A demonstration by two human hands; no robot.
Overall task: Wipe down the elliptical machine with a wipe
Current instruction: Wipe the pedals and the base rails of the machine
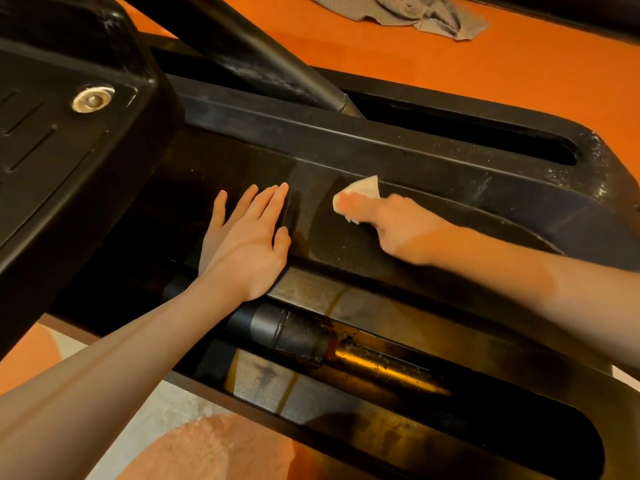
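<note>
The person was bent over the black elliptical machine (398, 147), looking down at its low base. Their left hand (247, 237) lay flat on the glossy black cover between the two tracks, palm down, fingers straight and close together, the thumb held out a little to the side. It held nothing; it simply rested on the plastic.

The right hand (398, 225) was just beside it, further along the same cover. Its fingers were curled round a small white wipe (360, 194) and pressed it down onto the machine. The wipe was crumpled, with one corner sticking up past the fingertips towards the raised ridge behind. That hand looked slightly blurred, so I could not tell exactly how each finger sat on the wipe.

The cover near the wipe was speckled with pale dust, thicker towards the rounded end of the base on the right. Behind the ridge ran a long slot (485, 133) with a dark bar (249, 53) rising out of it at a slant. To the left stood a big foot pedal (52, 140) with a round metal bolt (92, 98) in it. In front of the hands a second track lay open, showing a grimy metal roller (304, 336) and a brassy rod (384, 368).

The floor was orange, and a grey cloth (415, 12) lay crumpled on it beyond the machine.
</note>
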